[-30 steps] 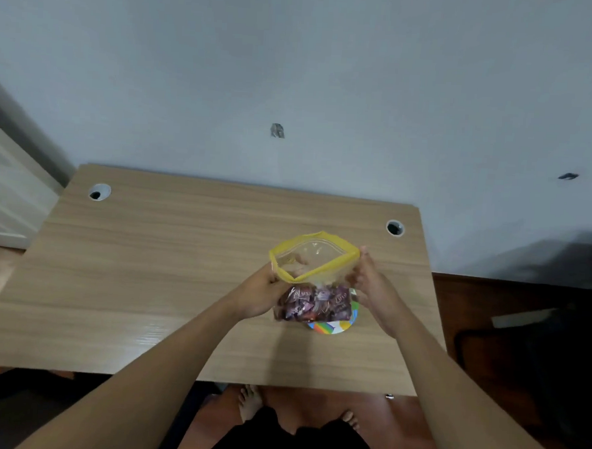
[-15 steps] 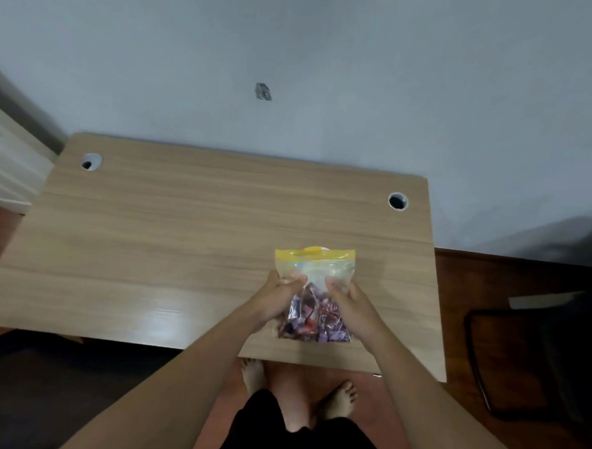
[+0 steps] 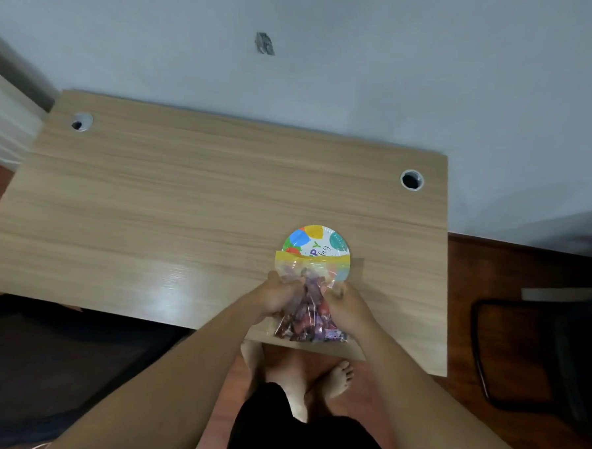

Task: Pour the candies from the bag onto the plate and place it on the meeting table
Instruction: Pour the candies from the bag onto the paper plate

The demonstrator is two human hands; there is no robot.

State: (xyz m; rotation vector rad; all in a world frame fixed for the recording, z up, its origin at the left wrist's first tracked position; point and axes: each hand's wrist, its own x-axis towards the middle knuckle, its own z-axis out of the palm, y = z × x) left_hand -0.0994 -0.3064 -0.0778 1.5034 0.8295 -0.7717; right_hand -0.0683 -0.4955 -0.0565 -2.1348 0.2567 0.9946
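Note:
A clear zip bag [image 3: 309, 302] with a yellow top strip holds purple and red wrapped candies. My left hand [image 3: 277, 293] grips its left side and my right hand [image 3: 347, 307] grips its right side. The bag is tipped forward, its yellow mouth lying over the near edge of a colourful paper plate [image 3: 317, 241] printed with balloons. The plate sits on the wooden table [image 3: 186, 201], right of centre, and its visible part holds no candies. The candies are bunched in the bag's near end, over the table's front edge.
Two round cable holes sit in the tabletop, one at the far left [image 3: 81, 122] and one at the far right [image 3: 411, 179]. A grey wall runs behind the table. A dark chair [image 3: 534, 353] stands on the floor to the right. My bare feet show below the table edge.
The bag went from upright with its mouth held open to tipped forward, mouth toward the plate. My hands slid down to its sides. The plate, hidden behind the bag before, now shows.

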